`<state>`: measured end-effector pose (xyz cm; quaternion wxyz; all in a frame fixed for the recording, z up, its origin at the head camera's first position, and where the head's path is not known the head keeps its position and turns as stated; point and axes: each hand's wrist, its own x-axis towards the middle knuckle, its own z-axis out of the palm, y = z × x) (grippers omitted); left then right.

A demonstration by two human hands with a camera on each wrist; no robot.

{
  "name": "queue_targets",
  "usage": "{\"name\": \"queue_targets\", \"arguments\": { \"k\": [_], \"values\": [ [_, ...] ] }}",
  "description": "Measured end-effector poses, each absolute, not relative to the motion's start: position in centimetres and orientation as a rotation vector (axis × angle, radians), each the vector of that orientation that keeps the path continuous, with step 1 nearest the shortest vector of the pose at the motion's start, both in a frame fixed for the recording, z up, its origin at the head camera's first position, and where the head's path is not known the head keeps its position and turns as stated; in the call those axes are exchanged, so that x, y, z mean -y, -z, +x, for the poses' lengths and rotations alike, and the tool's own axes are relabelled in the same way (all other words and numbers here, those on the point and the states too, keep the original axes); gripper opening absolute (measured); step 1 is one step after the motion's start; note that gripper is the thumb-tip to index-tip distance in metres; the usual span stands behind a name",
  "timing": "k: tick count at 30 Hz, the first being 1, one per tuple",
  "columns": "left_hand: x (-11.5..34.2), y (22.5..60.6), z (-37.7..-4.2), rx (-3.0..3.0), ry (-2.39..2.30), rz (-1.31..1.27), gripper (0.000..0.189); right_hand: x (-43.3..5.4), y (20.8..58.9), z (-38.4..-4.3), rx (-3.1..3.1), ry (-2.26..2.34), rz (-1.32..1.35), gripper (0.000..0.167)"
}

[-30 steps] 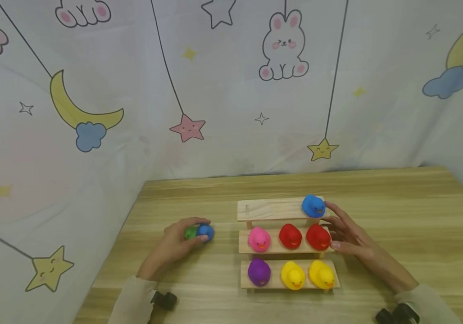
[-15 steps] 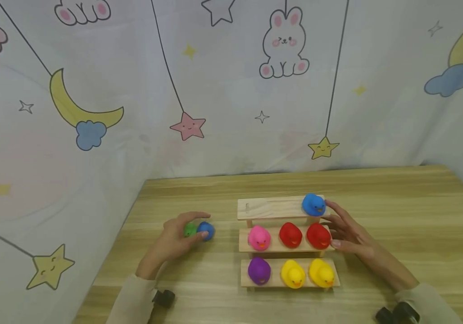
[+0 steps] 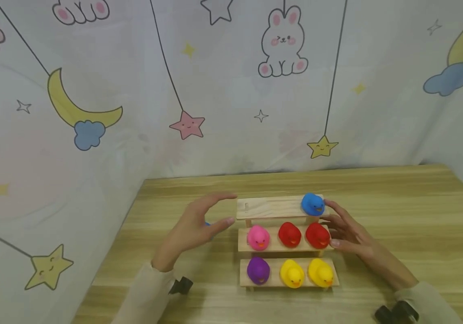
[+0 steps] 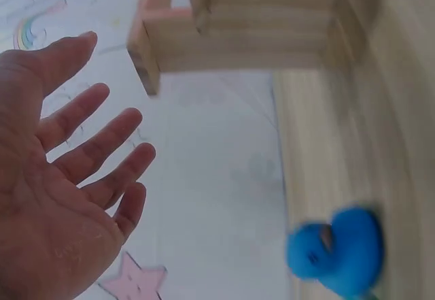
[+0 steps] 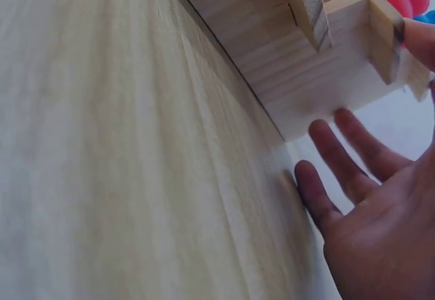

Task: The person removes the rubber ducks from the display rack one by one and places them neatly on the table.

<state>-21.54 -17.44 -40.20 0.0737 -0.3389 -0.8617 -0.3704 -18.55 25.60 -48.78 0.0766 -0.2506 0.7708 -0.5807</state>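
Observation:
A three-tier wooden rack (image 3: 272, 208) holds rubber ducks. On its top tier sits a blue duck (image 3: 313, 204), at the right end. A pink duck (image 3: 258, 238) and two red ducks (image 3: 290, 235) line the middle tier; below are a purple duck (image 3: 258, 271) and two yellow ducks (image 3: 292, 273). My left hand (image 3: 195, 227) holds nothing, fingers spread, its fingertips by the top tier's left end. Beneath it on the table is another blue duck (image 4: 340, 252), mostly hidden in the head view. My right hand (image 3: 349, 234) rests its fingers against the rack's right end.
The wooden table (image 3: 410, 216) extends to both sides of the rack. Behind it hangs a pale curtain (image 3: 223, 90) printed with rabbits, moons and stars. Each wrist wears a black camera mount (image 3: 180, 285).
My left hand has let go of the blue duck on the table and moved right, up to the rack's top tier. The green duck beside it is now hidden. My right hand stays put.

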Motion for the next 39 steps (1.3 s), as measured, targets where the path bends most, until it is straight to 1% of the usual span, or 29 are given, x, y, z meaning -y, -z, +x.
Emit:
{"name": "queue_targets", "arguments": {
  "k": [6, 19, 28, 39],
  "values": [
    [13.8, 38.6, -21.9, 2.549, 1.097, -1.183, 0.056, -25.8, 48.4, -18.6, -2.379, 1.678, -0.869, 0.087],
    [7.9, 36.1, -22.8, 2.589, 1.102, -1.391, 0.058, -25.4, 46.8, -17.9, -2.754, 1.374, -0.838, 0.087],
    [4.7, 36.0, -23.4, 2.636, 1.093, -1.439, 0.057, -25.5, 46.3, -18.7, -2.713, 1.405, -0.975, 0.084],
    [1.8, 35.5, -24.2, 2.741, 1.017, -1.422, 0.056, -25.6, 46.0, -18.8, -2.672, 1.424, -0.999, 0.084]
  ]
}}
